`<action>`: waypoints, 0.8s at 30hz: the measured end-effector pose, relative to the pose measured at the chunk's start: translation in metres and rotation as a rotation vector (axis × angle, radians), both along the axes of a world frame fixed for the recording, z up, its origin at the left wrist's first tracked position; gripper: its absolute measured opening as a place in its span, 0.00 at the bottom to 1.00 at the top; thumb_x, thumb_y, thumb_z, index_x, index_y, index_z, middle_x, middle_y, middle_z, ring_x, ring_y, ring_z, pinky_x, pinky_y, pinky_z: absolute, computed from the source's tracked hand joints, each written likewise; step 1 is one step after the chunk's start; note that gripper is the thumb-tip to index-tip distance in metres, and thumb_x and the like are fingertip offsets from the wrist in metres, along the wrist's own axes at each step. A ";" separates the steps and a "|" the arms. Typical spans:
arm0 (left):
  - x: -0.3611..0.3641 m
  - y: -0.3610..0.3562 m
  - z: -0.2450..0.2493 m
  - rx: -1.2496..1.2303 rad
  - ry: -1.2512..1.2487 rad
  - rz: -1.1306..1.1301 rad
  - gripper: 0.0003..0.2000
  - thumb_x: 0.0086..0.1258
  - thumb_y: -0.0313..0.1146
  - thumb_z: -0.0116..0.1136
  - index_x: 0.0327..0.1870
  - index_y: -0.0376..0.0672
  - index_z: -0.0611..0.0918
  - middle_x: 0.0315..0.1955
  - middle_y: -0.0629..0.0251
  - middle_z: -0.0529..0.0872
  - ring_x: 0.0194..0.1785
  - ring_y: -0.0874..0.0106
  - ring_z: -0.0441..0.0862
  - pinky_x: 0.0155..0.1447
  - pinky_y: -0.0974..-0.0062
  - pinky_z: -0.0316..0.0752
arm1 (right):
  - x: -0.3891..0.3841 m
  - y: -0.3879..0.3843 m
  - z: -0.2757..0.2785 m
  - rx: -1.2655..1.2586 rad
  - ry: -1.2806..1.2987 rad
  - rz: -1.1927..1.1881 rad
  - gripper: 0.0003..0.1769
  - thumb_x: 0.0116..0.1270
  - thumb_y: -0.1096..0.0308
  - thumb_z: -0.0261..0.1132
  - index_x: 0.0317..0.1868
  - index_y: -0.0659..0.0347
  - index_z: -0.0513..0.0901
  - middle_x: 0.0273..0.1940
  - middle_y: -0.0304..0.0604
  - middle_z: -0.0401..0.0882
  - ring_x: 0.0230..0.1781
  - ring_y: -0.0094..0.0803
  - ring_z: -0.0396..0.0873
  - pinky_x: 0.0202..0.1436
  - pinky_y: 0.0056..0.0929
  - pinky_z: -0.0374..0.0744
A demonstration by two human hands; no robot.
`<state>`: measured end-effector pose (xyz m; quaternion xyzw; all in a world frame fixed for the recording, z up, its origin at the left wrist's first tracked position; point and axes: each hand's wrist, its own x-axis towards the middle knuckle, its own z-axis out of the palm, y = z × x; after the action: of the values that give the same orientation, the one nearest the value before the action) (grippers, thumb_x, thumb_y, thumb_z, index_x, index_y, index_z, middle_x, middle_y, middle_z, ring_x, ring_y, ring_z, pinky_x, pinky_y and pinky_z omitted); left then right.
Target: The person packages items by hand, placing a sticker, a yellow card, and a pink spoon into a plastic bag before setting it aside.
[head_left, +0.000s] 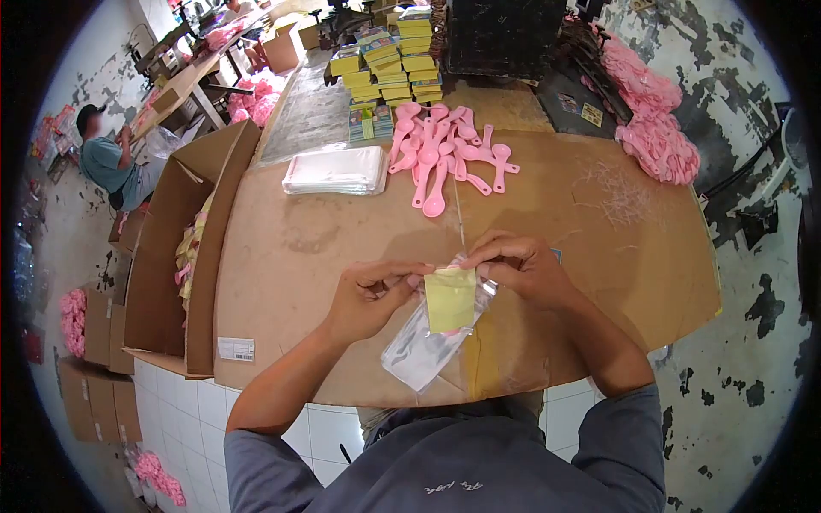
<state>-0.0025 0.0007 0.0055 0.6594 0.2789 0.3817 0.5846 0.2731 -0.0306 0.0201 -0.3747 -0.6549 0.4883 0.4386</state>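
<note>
Near the table's front edge, a clear plastic bag point(415, 352) hangs at a slant between my hands. A yellow card point(451, 301) lies along its upper part, with a bit of pink at its top and bottom edges. My left hand point(368, 295) is closed, thumb and fingers pinching the bag beside the card's upper left corner. On the other side, my right hand point(523, 263) pinches the bag's top by the card's upper right corner. Beyond the hands lies a heap of pink measuring spoons point(434, 162), with a stack of clear bags point(335, 171) to its left.
An open cardboard box point(231, 162) stands against the table's left side. Piled yellow card packs point(398, 64) rise at the back, near a black case point(505, 38). Pink items in bags point(654, 111) lie back right. A person point(120, 158) sits at far left.
</note>
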 end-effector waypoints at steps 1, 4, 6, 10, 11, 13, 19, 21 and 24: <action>0.000 0.000 0.000 -0.006 -0.017 -0.003 0.10 0.77 0.24 0.59 0.53 0.33 0.87 0.48 0.60 0.91 0.47 0.77 0.87 0.51 0.78 0.84 | 0.000 0.000 0.001 0.021 -0.022 0.004 0.11 0.67 0.81 0.66 0.48 0.66 0.90 0.45 0.41 0.86 0.45 0.24 0.82 0.48 0.23 0.79; 0.001 0.002 -0.007 -0.089 -0.092 -0.012 0.11 0.79 0.30 0.61 0.54 0.33 0.87 0.47 0.61 0.91 0.46 0.78 0.87 0.49 0.79 0.84 | -0.001 0.000 0.003 0.020 -0.044 -0.017 0.10 0.68 0.78 0.68 0.48 0.66 0.90 0.44 0.41 0.86 0.44 0.24 0.82 0.47 0.23 0.79; 0.002 0.001 -0.008 -0.134 -0.092 0.005 0.11 0.79 0.30 0.62 0.53 0.33 0.87 0.46 0.61 0.91 0.45 0.78 0.87 0.48 0.80 0.84 | -0.005 -0.003 0.005 -0.013 -0.041 -0.039 0.09 0.69 0.76 0.70 0.48 0.66 0.90 0.44 0.41 0.86 0.43 0.23 0.82 0.47 0.23 0.79; 0.008 -0.001 -0.006 -0.185 -0.016 0.051 0.10 0.77 0.28 0.63 0.54 0.34 0.87 0.47 0.62 0.91 0.45 0.79 0.87 0.47 0.80 0.84 | -0.005 -0.002 -0.001 -0.060 -0.012 -0.051 0.10 0.69 0.75 0.72 0.48 0.68 0.90 0.43 0.42 0.86 0.43 0.23 0.82 0.47 0.24 0.80; 0.008 0.000 -0.006 -0.204 -0.005 0.053 0.10 0.77 0.28 0.63 0.54 0.35 0.87 0.47 0.62 0.91 0.45 0.79 0.87 0.47 0.80 0.84 | -0.005 -0.001 -0.001 -0.064 -0.011 -0.047 0.10 0.69 0.75 0.71 0.48 0.68 0.90 0.43 0.42 0.86 0.43 0.23 0.82 0.47 0.24 0.80; 0.008 0.003 -0.009 -0.220 -0.023 0.043 0.11 0.77 0.27 0.63 0.56 0.36 0.86 0.47 0.63 0.91 0.45 0.80 0.87 0.45 0.81 0.83 | -0.004 -0.001 0.000 -0.073 -0.009 -0.040 0.09 0.70 0.75 0.71 0.49 0.68 0.89 0.43 0.42 0.86 0.44 0.23 0.82 0.47 0.24 0.80; 0.008 0.001 -0.006 -0.296 -0.020 0.049 0.11 0.78 0.27 0.63 0.57 0.39 0.86 0.47 0.67 0.91 0.44 0.85 0.85 0.41 0.86 0.81 | -0.002 0.001 -0.010 -0.038 -0.032 -0.015 0.14 0.70 0.76 0.70 0.55 0.69 0.84 0.46 0.42 0.85 0.46 0.24 0.82 0.51 0.25 0.80; 0.008 0.001 -0.005 -0.276 -0.017 0.063 0.11 0.78 0.28 0.63 0.57 0.39 0.86 0.47 0.67 0.91 0.43 0.86 0.84 0.40 0.86 0.80 | -0.011 -0.003 -0.009 -0.092 0.074 -0.050 0.20 0.70 0.77 0.70 0.60 0.68 0.79 0.45 0.42 0.84 0.47 0.24 0.81 0.52 0.26 0.79; 0.008 0.000 -0.005 -0.212 -0.017 0.087 0.12 0.78 0.28 0.63 0.58 0.39 0.86 0.46 0.68 0.91 0.43 0.86 0.84 0.40 0.86 0.80 | -0.015 -0.009 0.000 -0.130 0.014 0.036 0.27 0.69 0.78 0.70 0.66 0.67 0.73 0.46 0.40 0.83 0.48 0.24 0.80 0.53 0.27 0.78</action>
<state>0.0056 0.0004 0.0009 0.5779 0.3411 0.3807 0.6362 0.2578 -0.0393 0.0205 -0.3870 -0.6253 0.5403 0.4091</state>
